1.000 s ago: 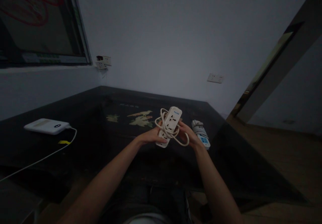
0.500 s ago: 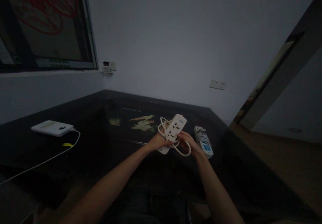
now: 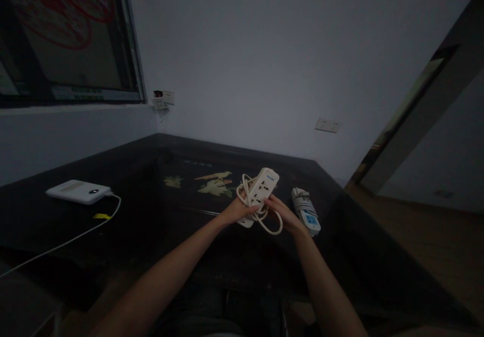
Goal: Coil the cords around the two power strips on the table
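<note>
A white power strip (image 3: 263, 188) with its cream cord (image 3: 264, 220) looped round it is held above the dark table (image 3: 159, 201). My left hand (image 3: 236, 210) grips the strip's near end from the left, fingers closed on it. From the right, my right hand (image 3: 282, 214) holds the strip and the cord loops with closed fingers. A second power strip (image 3: 306, 211), white with a blue face and a wound cord, lies on the table just right of my right hand.
A white power bank (image 3: 77, 192) with a white cable (image 3: 75, 236) lies at the table's left. Wall sockets (image 3: 327, 124) sit on the back wall and in the corner (image 3: 163, 99). A window (image 3: 64, 39) is at upper left. Wooden floor (image 3: 427, 236) lies to the right.
Both hands and the power strip stayed almost in place; the strip tilted slightly and the cord loops shifted a little. The camera view moved slightly.
</note>
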A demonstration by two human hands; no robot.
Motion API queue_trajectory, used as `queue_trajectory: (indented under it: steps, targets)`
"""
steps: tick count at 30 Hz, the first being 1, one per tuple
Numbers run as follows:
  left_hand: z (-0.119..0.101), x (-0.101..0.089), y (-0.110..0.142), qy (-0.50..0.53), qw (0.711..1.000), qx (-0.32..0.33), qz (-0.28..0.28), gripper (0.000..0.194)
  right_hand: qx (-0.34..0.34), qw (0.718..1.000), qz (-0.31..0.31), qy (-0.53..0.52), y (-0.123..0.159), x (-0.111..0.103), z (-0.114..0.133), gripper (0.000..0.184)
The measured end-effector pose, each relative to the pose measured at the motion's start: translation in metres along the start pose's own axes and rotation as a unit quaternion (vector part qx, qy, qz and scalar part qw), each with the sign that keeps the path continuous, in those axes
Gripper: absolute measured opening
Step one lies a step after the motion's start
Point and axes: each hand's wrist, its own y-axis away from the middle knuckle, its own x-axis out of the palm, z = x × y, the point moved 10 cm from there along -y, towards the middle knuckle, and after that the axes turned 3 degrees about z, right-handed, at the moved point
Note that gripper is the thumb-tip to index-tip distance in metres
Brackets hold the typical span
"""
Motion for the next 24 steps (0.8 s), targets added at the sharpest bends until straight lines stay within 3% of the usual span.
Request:
queue_trajectory:
  steps: [7, 12, 18, 24]
  targets:
    - [-0.006, -0.017, 0.000, -0.039, 0.997, 0.017, -0.068, 0.060, -0.055, 0.993, -0.086, 0.056, -0.006, -0.029, 0.011, 0.045]
    - [-0.003, -0.046, -0.003, -0.046, 0.989, -0.005, -0.142, 0.053, -0.069, 0.979, -0.163, 0.099, -0.005, -0.057, 0.012, 0.047]
    - [-0.013, -0.119, 0.004, -0.065, 0.957, -0.031, -0.282, 0.047, -0.050, 0.973, -0.155, 0.165, -0.008, -0.059, 0.006, 0.047]
    - [-0.032, -0.208, 0.046, -0.167, 0.921, -0.078, -0.344, 0.038, -0.043, 0.971, -0.106, 0.212, -0.016, -0.041, -0.001, 0.049]
